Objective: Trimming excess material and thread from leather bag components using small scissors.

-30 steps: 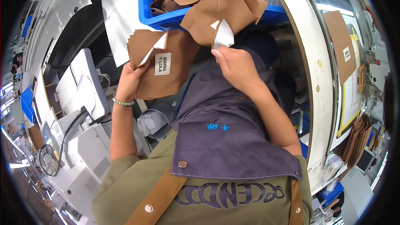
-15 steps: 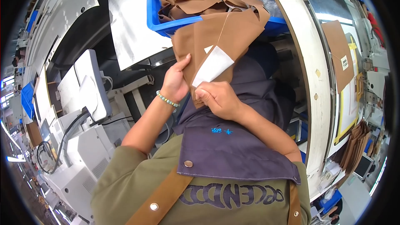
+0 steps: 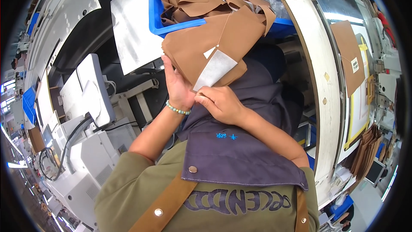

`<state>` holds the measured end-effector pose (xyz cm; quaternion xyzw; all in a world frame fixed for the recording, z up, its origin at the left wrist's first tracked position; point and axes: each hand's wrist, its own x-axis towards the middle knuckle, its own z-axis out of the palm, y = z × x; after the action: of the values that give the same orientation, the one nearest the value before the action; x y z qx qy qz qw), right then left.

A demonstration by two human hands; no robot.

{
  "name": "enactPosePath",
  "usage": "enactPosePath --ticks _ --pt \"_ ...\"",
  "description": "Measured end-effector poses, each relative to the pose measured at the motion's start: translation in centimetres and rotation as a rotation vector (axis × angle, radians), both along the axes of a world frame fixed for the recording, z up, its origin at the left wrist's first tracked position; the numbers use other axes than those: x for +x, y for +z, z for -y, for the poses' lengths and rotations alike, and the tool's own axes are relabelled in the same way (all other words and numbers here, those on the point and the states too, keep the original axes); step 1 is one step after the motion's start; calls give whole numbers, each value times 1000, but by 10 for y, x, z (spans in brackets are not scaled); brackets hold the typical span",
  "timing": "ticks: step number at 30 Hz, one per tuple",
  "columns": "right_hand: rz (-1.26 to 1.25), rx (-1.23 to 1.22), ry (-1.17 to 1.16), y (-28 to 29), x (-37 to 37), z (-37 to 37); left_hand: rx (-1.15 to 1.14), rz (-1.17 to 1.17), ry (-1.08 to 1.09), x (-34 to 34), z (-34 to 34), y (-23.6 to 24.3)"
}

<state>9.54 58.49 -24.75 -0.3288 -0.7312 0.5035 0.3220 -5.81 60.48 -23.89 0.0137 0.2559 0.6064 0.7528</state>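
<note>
Head view: right hand (image 3: pixel 224 105) pinches brown pieces (image 3: pixel 195 43); left hand (image 3: pixel 178 88), unclenched, braces their edge.

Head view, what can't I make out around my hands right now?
In the head view:
Left hand: most fingers hidden behind the brown stack.
White patch: pinched end partly covered by the right hand.
Blue bin: far end cut off by the top edge.
Brown stack: layers too thin to count.

Matt sheets (image 3: pixel 201 38), smooth plastic bin (image 3: pixel 178 27)
</note>
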Motion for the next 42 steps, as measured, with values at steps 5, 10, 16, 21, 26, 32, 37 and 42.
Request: enactPosePath --ticks 5,10,16,21,26,32,37,42 --pt "24 -57 50 -2 0 -3 27 -709 -41 -2 -9 -9" --pt "207 -199 211 11 23 -12 566 -1639 -46 -83 -16 2" --pt "132 -319 -17 8 55 -39 552 -1934 -551 -177 11 65" --pt "-28 -238 -65 30 29 -59 420 -1701 -667 -160 19 64" --pt "105 -35 -23 19 -11 -64 392 -1534 -730 -146 18 61" --pt "475 500 21 -7 8 -78 329 -1509 -728 -155 23 66" --pt "601 613 -24 -18 18 -69 311 -1522 -697 -152 19 71" --pt "579 604 -143 -12 38 -48 297 -1525 -755 -154 16 74"
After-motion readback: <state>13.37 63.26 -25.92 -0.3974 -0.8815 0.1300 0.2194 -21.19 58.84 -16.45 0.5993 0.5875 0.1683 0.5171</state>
